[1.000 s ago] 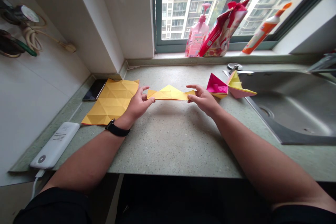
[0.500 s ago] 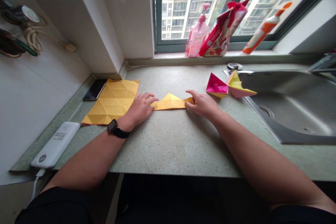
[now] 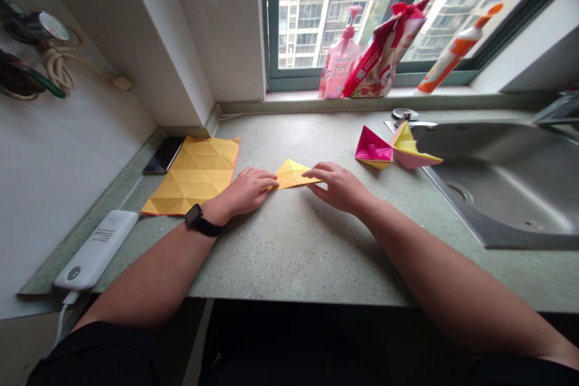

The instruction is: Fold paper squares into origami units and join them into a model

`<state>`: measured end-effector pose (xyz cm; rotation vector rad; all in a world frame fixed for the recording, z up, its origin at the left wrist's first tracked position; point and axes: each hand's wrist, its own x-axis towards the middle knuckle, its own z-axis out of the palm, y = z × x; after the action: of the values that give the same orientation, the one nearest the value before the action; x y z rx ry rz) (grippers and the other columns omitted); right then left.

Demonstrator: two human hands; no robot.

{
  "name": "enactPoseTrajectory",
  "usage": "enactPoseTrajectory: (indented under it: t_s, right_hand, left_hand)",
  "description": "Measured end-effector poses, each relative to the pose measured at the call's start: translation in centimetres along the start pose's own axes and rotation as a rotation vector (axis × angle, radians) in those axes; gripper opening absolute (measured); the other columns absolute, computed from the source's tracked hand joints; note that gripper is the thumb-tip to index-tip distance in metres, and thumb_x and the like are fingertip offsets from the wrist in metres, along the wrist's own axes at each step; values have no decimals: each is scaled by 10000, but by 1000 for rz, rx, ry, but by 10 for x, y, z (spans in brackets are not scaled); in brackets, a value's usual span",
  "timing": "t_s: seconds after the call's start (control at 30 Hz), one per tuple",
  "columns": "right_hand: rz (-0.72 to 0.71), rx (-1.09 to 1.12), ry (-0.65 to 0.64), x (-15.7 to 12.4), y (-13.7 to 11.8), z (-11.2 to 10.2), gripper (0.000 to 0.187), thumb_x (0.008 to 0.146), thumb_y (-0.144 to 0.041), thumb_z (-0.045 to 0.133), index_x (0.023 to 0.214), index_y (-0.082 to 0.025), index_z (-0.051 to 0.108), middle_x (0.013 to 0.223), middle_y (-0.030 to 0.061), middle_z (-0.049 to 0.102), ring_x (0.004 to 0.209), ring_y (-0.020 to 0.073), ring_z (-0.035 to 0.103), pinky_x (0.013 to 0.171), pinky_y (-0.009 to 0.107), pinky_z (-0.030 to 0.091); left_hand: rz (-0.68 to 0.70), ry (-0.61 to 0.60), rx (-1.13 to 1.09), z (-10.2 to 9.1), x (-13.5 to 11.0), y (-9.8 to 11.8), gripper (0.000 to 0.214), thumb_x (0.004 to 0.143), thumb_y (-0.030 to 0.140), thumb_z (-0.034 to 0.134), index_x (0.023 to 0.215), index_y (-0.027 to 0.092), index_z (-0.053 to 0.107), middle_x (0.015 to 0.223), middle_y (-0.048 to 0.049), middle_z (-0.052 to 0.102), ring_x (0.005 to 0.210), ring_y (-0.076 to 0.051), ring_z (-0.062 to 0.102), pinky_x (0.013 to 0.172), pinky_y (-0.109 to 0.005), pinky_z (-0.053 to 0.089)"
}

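A small folded strip of yellow paper [image 3: 291, 174] lies on the counter between my hands, with a pointed peak in its middle. My left hand [image 3: 248, 193] is closed on its left end, which the fingers mostly cover. At the other end, my right hand [image 3: 341, 187] holds the paper between curled fingers above and the thumb at its front edge. A larger yellow sheet [image 3: 194, 172] with a grid of triangular creases lies flat just left of my left hand.
Two folded paper shapes, one magenta [image 3: 373, 148] and one yellow and pink [image 3: 411, 154], stand by the sink [image 3: 502, 241]. A phone [image 3: 158, 157] and a white power bank [image 3: 97, 247] lie at left. A pink pump bottle [image 3: 339, 63], a red bag [image 3: 384, 54] and an orange-white bottle [image 3: 452, 57] line the windowsill.
Both hands have come closer together on the folded yellow paper, my right hand moving left and my left hand slightly right. The paper's right end now sits tilted slightly upward.
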<state>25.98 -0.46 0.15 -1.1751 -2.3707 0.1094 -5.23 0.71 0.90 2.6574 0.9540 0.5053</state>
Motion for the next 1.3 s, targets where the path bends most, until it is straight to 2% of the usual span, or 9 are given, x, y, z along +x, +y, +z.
enactPoseTrajectory:
  t_s: [0.17,0.3,0.47,0.6,0.73,0.87,1.07,1.2,1.3]
  right_hand:
    - [-111,26,-84,2,-8,12,215,1006,-247,720,1193,-290,816,1223,85,817,1127,289,748,1026,504,593]
    - [-139,55,-116,4,-7,12,193,1008,-268,736,1179,-287,824,1285,68,831,1189,287,767,1090,530,577]
    - [-167,112,-160,3,-7,10,263,993,-276,757,1248,-291,821,1350,57,820,1284,285,755,1160,537,562]
    - [-187,111,-165,1,-6,14,333,976,-253,761,1302,-303,815,1401,45,799,1357,293,719,1184,543,562]
    - [-152,93,-105,2,-7,15,331,1017,-297,733,1340,-304,803,1422,62,785,1347,298,714,1194,556,557]
    - [-162,120,-85,3,-10,11,287,1043,-339,710,1308,-299,814,1341,72,814,1279,296,732,1135,536,588]
    - [-285,232,-163,4,-14,5,158,982,-374,805,1120,-306,841,1231,51,836,1147,267,759,1055,482,586]
    - [-279,225,-182,5,-16,5,87,982,-308,798,1062,-301,832,1185,37,840,1085,243,763,1018,448,574]
    - [-244,197,-179,5,-15,5,101,1019,-259,735,1047,-296,825,1150,30,842,1044,226,765,994,425,572]
  left_hand:
    - [8,-26,-30,-5,-1,11,262,1053,345,688,1286,290,796,1279,-83,785,1273,-300,686,1291,-655,327]
    - [34,-27,-75,-4,1,19,296,1087,354,637,1352,282,749,1249,-72,793,1220,-271,708,1328,-641,280]
    - [61,14,-101,2,1,21,303,1064,367,672,1333,242,731,1481,-125,701,1418,-311,622,1341,-614,310]
    - [22,-105,-82,0,2,22,347,1137,416,540,1398,251,699,1574,-103,659,1484,-290,586,1379,-635,206]
    - [-63,-153,-8,-1,2,22,423,1175,352,390,1407,256,730,1566,-84,672,1467,-289,593,1323,-591,329]
    - [-63,-76,110,1,1,19,370,1125,279,507,1397,254,757,1484,-100,714,1351,-309,639,1195,-540,461]
    - [-102,-13,213,2,0,18,279,1083,302,634,1295,251,808,1276,-108,748,1152,-303,669,1033,-491,525]
    - [-136,13,227,3,0,21,232,1064,335,683,1200,220,833,1201,-121,740,1106,-305,671,1006,-503,540]
    - [-94,52,191,5,0,21,166,1037,303,725,1089,188,833,1257,-137,736,1182,-326,669,1058,-528,542]
